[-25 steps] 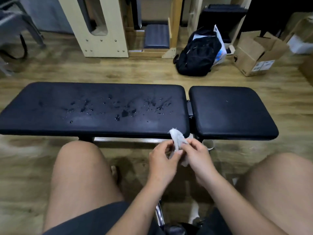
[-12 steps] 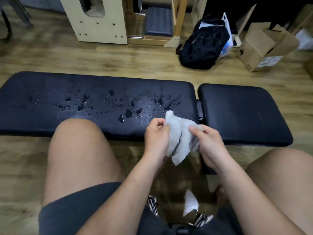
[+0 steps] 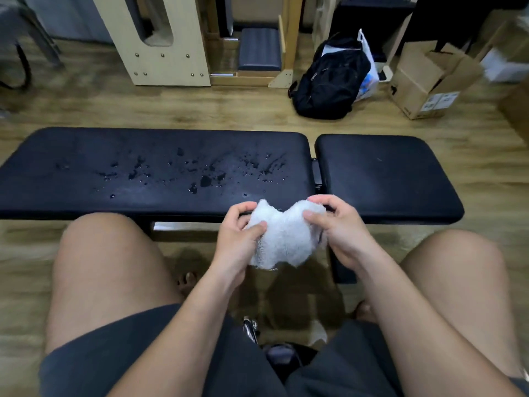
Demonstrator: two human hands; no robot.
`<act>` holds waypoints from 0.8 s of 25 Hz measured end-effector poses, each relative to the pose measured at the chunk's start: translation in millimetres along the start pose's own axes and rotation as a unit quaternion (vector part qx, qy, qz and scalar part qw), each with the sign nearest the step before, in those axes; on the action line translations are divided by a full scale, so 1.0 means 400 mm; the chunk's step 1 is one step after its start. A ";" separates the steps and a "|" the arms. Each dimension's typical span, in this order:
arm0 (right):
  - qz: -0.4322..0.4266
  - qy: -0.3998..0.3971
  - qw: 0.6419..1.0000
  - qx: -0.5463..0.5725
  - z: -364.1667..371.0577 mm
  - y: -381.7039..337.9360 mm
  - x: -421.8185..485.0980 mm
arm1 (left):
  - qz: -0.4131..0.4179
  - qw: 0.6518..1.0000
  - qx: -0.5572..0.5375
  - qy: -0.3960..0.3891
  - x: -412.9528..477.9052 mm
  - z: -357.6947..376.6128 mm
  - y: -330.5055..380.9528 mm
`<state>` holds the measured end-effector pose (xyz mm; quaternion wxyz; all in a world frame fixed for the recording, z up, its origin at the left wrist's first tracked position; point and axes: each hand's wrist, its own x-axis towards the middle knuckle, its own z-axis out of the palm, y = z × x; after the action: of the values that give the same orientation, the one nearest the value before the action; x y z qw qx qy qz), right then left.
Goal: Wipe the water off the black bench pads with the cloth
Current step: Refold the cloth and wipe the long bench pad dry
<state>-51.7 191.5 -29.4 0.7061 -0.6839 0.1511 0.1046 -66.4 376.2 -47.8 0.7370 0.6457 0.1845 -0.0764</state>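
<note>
A black fabric backpack [image 3: 329,81] leans beside a white plastic bag [image 3: 367,67] and an open brown cardboard box [image 3: 423,81] on the wooden plank floor [image 3: 229,110].

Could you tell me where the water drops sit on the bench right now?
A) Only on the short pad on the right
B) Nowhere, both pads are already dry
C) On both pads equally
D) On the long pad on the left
D: the water drops are scattered across the long pad, while the short pad looks dry and the cloth is held by both hands in front of the bench, not yet wiping.
</note>
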 end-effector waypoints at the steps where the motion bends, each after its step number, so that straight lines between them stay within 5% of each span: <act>1: -0.003 0.001 1.000 -0.014 -0.005 0.001 -0.005 | 0.010 1.000 0.018 -0.006 -0.008 -0.010 0.008; 6: -0.003 -0.063 0.976 -0.209 0.044 0.019 -0.026 | -0.018 0.999 0.003 -0.038 -0.048 -0.018 0.032; 12: 0.038 -0.167 0.985 -0.031 0.070 0.001 -0.019 | 0.090 0.992 0.077 -0.047 -0.053 -0.050 0.040; 15: 0.089 -0.265 0.959 -0.041 0.055 0.017 -0.017 | 0.077 0.993 0.056 -0.067 -0.051 -0.058 0.064; 20: 0.048 -0.231 0.972 0.016 0.018 0.022 -0.010 | 0.072 0.990 0.073 -0.096 -0.030 -0.061 0.070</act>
<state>-58.0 199.2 -35.9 0.7271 -0.6216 0.0184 0.2908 -71.7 402.8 -20.0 0.7060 0.6989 0.0601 -0.0978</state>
